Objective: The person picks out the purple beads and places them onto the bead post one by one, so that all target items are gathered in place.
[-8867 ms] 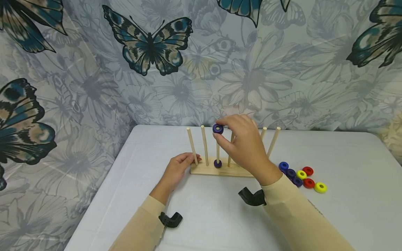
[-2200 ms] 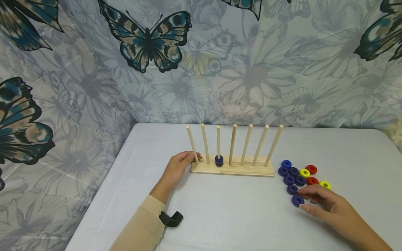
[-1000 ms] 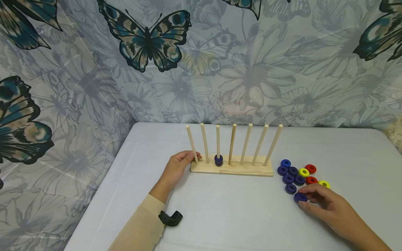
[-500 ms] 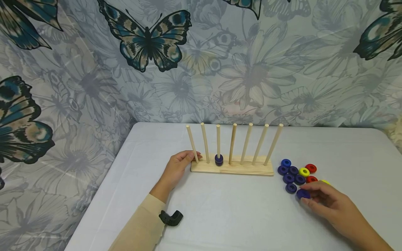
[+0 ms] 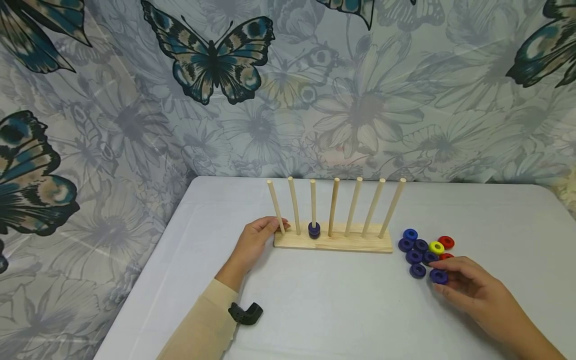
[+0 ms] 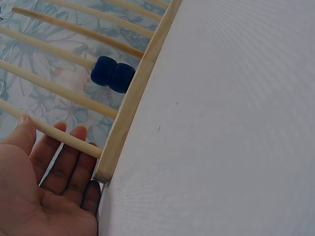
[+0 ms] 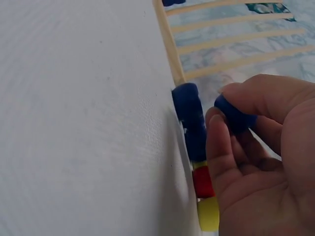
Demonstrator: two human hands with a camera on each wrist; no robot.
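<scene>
In the head view a wooden peg stand [image 5: 351, 243] with several upright pegs stands on the table. Two dark purple rings [image 5: 314, 230] are stacked on its third peg from the left. My left hand [image 5: 257, 238] holds the stand's left end, its thumb against the outermost peg [image 6: 54, 132] and the fingers behind it. Over at the right, my right hand [image 5: 479, 295] pinches another purple ring [image 5: 438, 276] between thumb and fingers. That ring looks blue in the right wrist view and is off the tabletop there. Loose purple rings [image 5: 414, 257] lie just left of the right fingers.
A blue ring [image 5: 410, 235], a yellow ring [image 5: 436, 247] and a red ring [image 5: 446, 242] lie in the same cluster. Another yellow ring [image 7: 208, 214] is behind the right hand. The white table [image 5: 315, 310] meets a patterned cloth backdrop [image 5: 360, 100].
Earlier my right hand held a ring over the third peg, which bore one; now two sit there. Since then it has taken another ring at the cluster and moved it slightly right and back.
</scene>
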